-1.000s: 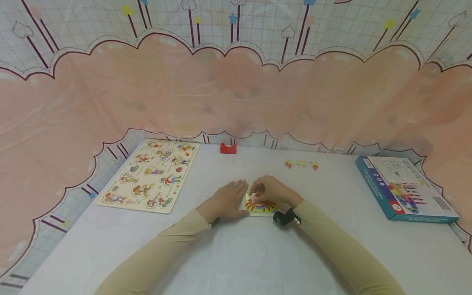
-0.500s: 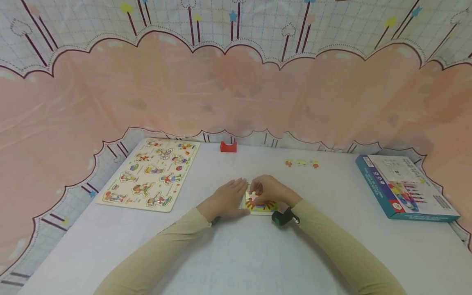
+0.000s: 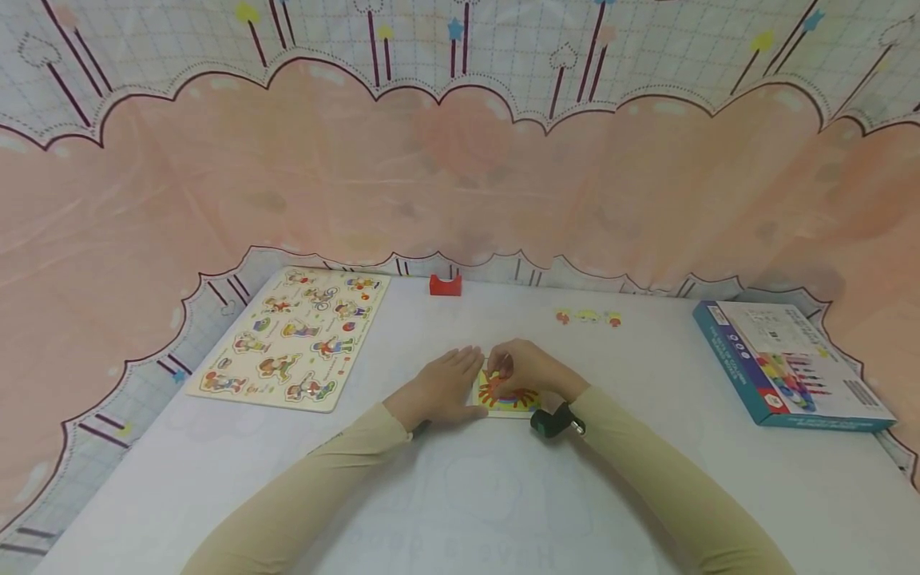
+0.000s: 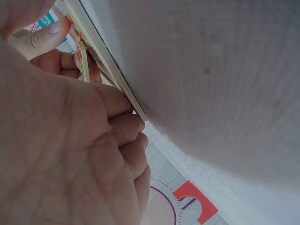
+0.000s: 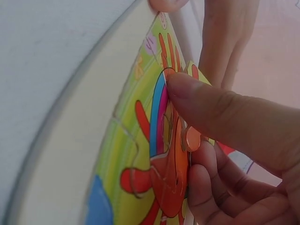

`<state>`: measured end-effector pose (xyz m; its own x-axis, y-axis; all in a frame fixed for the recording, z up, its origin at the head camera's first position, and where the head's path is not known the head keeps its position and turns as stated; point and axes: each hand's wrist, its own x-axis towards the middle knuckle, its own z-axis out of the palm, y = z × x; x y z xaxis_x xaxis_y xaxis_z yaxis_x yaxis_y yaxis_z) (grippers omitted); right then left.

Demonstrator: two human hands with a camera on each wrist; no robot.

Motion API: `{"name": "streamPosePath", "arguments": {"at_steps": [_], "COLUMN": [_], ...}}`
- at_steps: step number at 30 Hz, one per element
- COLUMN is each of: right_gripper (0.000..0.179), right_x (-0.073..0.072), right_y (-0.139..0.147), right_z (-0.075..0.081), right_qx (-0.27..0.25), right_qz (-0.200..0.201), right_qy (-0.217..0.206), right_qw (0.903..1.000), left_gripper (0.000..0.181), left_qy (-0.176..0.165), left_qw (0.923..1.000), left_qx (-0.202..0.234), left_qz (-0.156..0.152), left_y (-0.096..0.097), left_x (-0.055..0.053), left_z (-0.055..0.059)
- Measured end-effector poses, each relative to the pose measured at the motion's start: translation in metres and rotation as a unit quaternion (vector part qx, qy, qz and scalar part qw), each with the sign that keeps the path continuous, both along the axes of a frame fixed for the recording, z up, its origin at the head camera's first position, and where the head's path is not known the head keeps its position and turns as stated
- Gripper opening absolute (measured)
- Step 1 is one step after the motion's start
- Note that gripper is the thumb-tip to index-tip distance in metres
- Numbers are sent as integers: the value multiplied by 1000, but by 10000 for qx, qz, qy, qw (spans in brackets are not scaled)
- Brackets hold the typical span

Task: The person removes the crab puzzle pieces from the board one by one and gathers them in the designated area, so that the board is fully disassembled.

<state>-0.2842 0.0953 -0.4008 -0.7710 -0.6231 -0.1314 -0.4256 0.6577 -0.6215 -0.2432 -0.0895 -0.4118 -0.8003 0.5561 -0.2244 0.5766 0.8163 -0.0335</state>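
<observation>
A small jigsaw puzzle (image 3: 519, 401) with a yellow-green ground, orange-red figure and rainbow lies in its pale frame between both hands. My left hand (image 3: 440, 390) rests along its left side, fingers extended and thumb apart, touching the frame's edge (image 4: 123, 89). My right hand (image 3: 535, 371) is over the puzzle's upper part. In the right wrist view, its thumb and fingers pinch a yellow-and-orange puzzle piece (image 5: 199, 74), tilted up from the picture and partly hidden by the thumb. That puzzle piece (image 4: 84, 61) shows edge-on in the left wrist view.
Three small yellow-and-red pieces (image 3: 588, 317) lie in a row at the back right. A red notched block (image 3: 446, 286) stands at the back. To the left lies a large picture board (image 3: 291, 339); a flat teal-edged box (image 3: 794, 367) lies on the right.
Orange and yellow print now shows where a pale patch was visible by the right fingertips, at the puzzle's upper left. The left hand has stayed in place; the right has hardly moved.
</observation>
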Motion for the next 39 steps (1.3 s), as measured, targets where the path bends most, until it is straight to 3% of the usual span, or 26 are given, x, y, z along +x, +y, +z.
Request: {"name": "streamPosePath", "arguments": {"at_steps": [21, 35, 39], "right_gripper": [18, 26, 27], "right_x": [0, 1, 2], "right_y": [1, 6, 7], "right_z": [-3, -8, -8], "right_qx": [93, -176, -327], "right_qz": [-288, -164, -285], "right_qy": [-257, 59, 42], "right_qw": [9992, 9997, 9990], "left_gripper": [87, 87, 87], "left_qy": [-94, -97, -126], "left_qw": [9999, 9999, 9999], "left_qx": [104, 73, 62], "left_qz": [30, 29, 54], "left_y": [0, 0, 0], "left_x": [1, 2, 1], "left_z": [3, 3, 3]}}
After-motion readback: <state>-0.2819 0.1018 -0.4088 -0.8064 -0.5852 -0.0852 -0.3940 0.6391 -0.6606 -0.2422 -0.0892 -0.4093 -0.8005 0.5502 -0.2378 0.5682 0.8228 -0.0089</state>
